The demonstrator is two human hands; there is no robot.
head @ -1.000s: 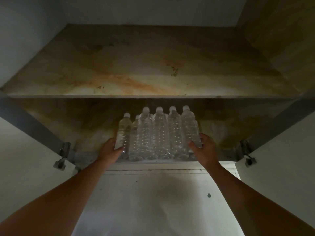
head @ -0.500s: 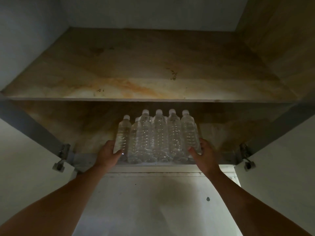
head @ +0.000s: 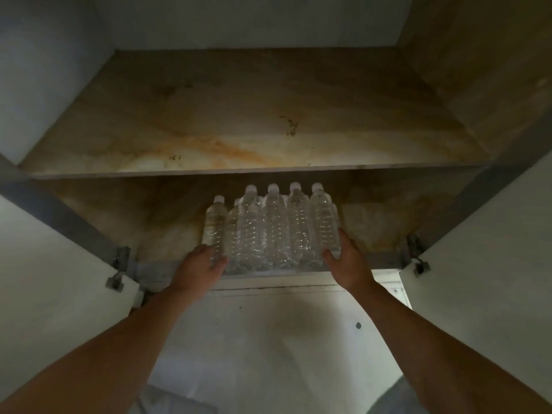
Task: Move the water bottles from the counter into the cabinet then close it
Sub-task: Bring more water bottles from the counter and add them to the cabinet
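Gripping water bottles (head: 273, 231) at shelf (head: 385, 259) front edge: left hand (head: 198, 268), right hand (head: 348, 261), fingers (head: 220, 262) clamped; room either side.

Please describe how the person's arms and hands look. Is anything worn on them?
The left forearm and the right forearm are bare to the edge of the picture, and no sleeve shows. The left hand and the right hand wear no gloves. No watch, bracelet or ring shows, though the light is too dim to rule out small items.
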